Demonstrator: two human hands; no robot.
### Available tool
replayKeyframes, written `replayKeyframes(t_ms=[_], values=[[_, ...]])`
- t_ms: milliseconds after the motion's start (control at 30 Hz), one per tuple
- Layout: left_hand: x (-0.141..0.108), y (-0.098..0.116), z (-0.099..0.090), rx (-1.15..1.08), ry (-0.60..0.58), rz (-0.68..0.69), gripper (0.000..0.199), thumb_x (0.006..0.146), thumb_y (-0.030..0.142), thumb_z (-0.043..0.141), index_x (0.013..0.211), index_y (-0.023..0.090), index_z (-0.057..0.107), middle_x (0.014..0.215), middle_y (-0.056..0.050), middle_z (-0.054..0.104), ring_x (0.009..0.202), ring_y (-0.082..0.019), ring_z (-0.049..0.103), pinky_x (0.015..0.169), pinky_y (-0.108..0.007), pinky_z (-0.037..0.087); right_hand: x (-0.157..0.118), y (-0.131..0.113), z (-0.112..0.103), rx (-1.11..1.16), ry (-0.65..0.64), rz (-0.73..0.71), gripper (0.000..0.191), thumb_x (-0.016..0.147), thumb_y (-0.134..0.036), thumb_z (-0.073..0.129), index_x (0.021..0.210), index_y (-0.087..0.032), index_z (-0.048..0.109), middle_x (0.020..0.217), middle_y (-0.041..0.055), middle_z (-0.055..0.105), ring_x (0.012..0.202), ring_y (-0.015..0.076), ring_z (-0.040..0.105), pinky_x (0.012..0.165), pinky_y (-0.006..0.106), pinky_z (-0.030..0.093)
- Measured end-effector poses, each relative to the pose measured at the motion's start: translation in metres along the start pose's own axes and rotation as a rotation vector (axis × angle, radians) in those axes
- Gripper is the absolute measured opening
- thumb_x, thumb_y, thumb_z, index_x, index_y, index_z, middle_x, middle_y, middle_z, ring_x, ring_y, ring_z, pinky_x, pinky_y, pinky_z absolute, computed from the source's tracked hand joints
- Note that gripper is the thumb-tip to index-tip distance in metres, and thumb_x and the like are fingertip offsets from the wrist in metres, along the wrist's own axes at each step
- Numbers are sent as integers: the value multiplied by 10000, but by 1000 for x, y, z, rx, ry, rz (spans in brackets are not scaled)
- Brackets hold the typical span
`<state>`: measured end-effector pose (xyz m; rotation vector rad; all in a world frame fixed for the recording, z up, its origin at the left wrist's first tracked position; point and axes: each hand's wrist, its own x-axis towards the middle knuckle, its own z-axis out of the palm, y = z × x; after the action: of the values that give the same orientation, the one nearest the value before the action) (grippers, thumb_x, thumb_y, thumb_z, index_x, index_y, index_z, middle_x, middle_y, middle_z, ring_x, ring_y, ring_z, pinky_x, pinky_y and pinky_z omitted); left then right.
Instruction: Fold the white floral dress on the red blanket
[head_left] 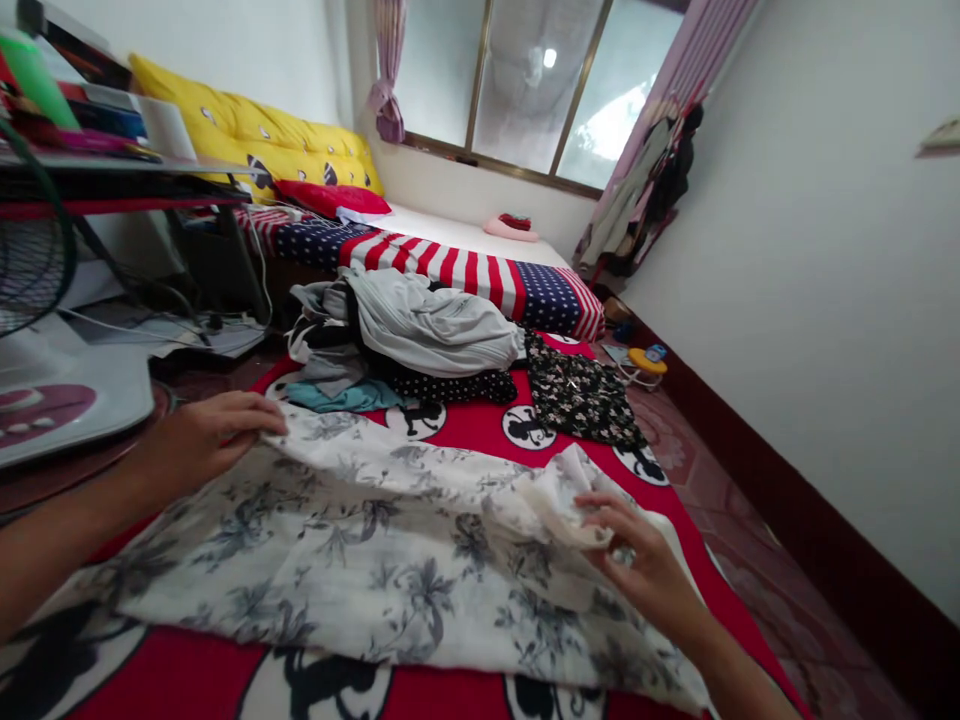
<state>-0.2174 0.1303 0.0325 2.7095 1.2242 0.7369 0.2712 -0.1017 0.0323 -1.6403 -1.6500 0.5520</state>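
Note:
A white garment with a grey floral print [375,560] lies spread over the red blanket [480,425] in front of me. My left hand [225,430] pinches its far left corner and lifts it a little. On the right, my right hand [626,545] grips a bunched fold of the same cloth between thumb and fingers. The far edge between my hands is raised and partly folded over. Just beyond it sits a heap of clothes [435,325], with grey, black polka-dot and teal pieces. To the right of the heap, a black floral garment [581,390] lies flat.
A fan [34,260] and a cluttered desk [150,165] stand at the left. Behind the heap is a bed [450,225] with a yellow cushion [255,125]. A small yellow stool [646,362] stands near the right wall, and clothes [637,195] hang by the window.

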Motion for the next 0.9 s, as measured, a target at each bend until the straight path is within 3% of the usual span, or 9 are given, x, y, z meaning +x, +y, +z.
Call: replayKeyframes(t_ms=[167, 300, 400, 500, 600, 700, 800, 900], values=[[-34, -30, 20, 34, -183, 28, 357, 845, 390, 371, 879, 258, 700, 1011, 70, 675, 935, -137, 615, 869, -320, 497, -42, 5, 22, -143, -125, -13, 204, 803, -148, 570, 936, -264, 671, 1233, 81, 603, 1074, 223, 625, 847, 326, 530], [-30, -22, 21, 69, -229, 105, 305, 805, 389, 409, 724, 243, 664, 955, 62, 693, 862, -158, 613, 837, -374, 515, -62, -4, 20, -142, -132, -24, 236, 812, -188, 601, 1022, -280, 657, 1151, 73, 655, 1085, 236, 623, 944, 363, 496], [-16, 19, 28, -8, -147, 130, 252, 823, 363, 441, 782, 290, 679, 1004, 62, 694, 929, -188, 615, 869, -399, 512, -67, -6, 15, -124, -33, 18, 215, 842, -286, 615, 1052, -278, 657, 981, 52, 698, 861, 211, 666, 799, 327, 539], [-4, 88, 53, -196, -115, 128, 206, 878, 331, 485, 947, 348, 679, 1078, 51, 678, 1004, -181, 621, 918, -354, 514, -59, 8, 7, -97, 202, 102, 199, 867, -341, 580, 1035, -262, 651, 918, 41, 694, 675, 176, 634, 667, 302, 528], [1, 162, 87, -354, -222, 197, 330, 885, 333, 539, 1205, 378, 604, 1274, 14, 611, 1130, -194, 600, 984, -334, 499, -40, 36, -4, -81, 429, 192, 232, 846, -347, 580, 1039, -229, 630, 1034, 66, 670, 649, 158, 620, 626, 289, 519], [3, 218, 116, -477, -297, 282, 500, 865, 372, 601, 1355, 346, 503, 1402, -36, 530, 1247, -231, 533, 1059, -366, 452, -18, 66, -16, -124, 527, 270, 333, 788, -341, 609, 1087, -195, 621, 1157, 106, 631, 636, 146, 611, 604, 287, 514], [10, 247, 137, -575, -285, 303, 510, 893, 428, 563, 1383, 316, 482, 1443, -56, 494, 1308, -246, 479, 1096, -395, 413, 2, 84, -23, -184, 532, 334, 437, 738, -341, 627, 1145, -182, 626, 1138, 108, 653, 674, 163, 622, 627, 293, 509], [23, 254, 153, -657, -262, 197, 470, 950, 424, 443, 1393, 272, 478, 1414, -70, 524, 1286, -232, 502, 1097, -393, 411, 19, 91, -25, -201, 515, 352, 482, 678, -342, 672, 1134, -187, 656, 960, 65, 697, 694, 183, 624, 665, 301, 496]])
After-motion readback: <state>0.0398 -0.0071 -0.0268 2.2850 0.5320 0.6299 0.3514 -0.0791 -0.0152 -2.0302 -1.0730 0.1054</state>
